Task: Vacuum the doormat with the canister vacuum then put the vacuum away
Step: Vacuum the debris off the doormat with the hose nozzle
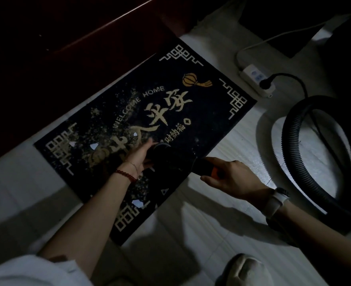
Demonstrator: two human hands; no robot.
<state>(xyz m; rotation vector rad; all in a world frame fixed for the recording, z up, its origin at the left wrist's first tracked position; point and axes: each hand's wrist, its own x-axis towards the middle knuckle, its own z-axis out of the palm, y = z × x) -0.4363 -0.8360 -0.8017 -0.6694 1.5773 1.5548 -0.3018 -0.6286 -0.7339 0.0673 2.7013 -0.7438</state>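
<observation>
Hands first: two of mine reach over pale floor tiles (191,234) in a dim room. My right hand (232,180) has its fingers curled around the vacuum's black handle with an orange patch (207,169); my left hand (139,155) lies with fingers straight against the side of the round black nozzle (166,155), which sits on the doormat (170,83). One dark mat, printed "WELCOME HOME" in gold, carries a scatter of crumbs and about five white paper scraps (137,202). Beyond it, one ribbed black hose (290,141) loops across the floor at right. One white power strip (255,79) lies farther off, one black plug in it. Dark red woodwork (67,48) borders the mat's far edge.
</observation>
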